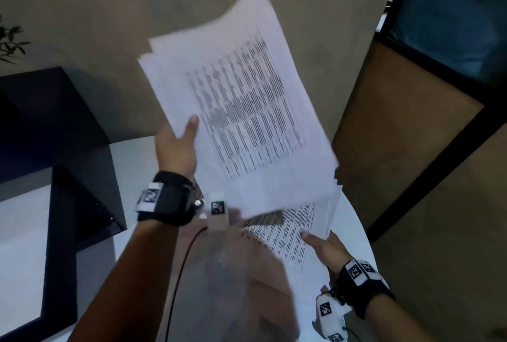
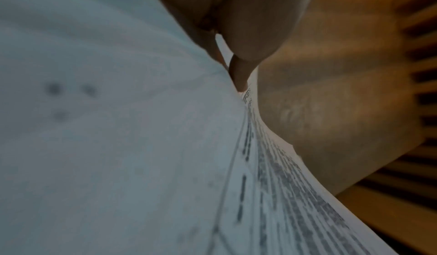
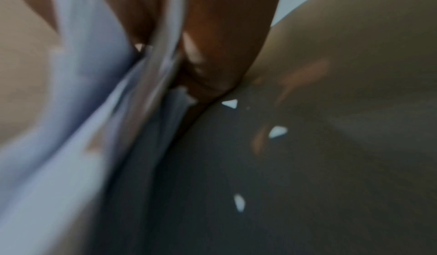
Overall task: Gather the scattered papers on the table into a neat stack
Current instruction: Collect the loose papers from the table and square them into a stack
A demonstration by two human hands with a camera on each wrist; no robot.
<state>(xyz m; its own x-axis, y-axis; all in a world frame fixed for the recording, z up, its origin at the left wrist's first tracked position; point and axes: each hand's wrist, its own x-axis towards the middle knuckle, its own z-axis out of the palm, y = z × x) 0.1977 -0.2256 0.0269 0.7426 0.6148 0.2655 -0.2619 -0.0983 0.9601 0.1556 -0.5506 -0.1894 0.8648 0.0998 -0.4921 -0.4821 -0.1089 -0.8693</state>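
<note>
A sheaf of white printed papers [image 1: 233, 100] is raised and tilted over the table, its edges uneven. My left hand [image 1: 186, 130] grips its left edge with the thumb on top and the fingers hidden beneath; the left wrist view shows the thumb [image 2: 248, 34] pressed on the sheets [image 2: 118, 128]. Lower right, my right hand [image 1: 315, 240] pinches more printed sheets [image 1: 290, 229] that lie under the sheaf's bottom edge, thumb on top. The right wrist view is blurred: fingers [image 3: 212, 44] beside paper edges [image 3: 82, 109]. I cannot tell whether both hands hold one bundle.
A white round table [image 1: 354, 221] lies below the hands, with a black cable [image 1: 181, 259] across it. Dark angular furniture [image 1: 68, 177] stands at the left and a black-framed wooden panel [image 1: 411, 122] at the right. A blurred shape covers the lower middle of the head view.
</note>
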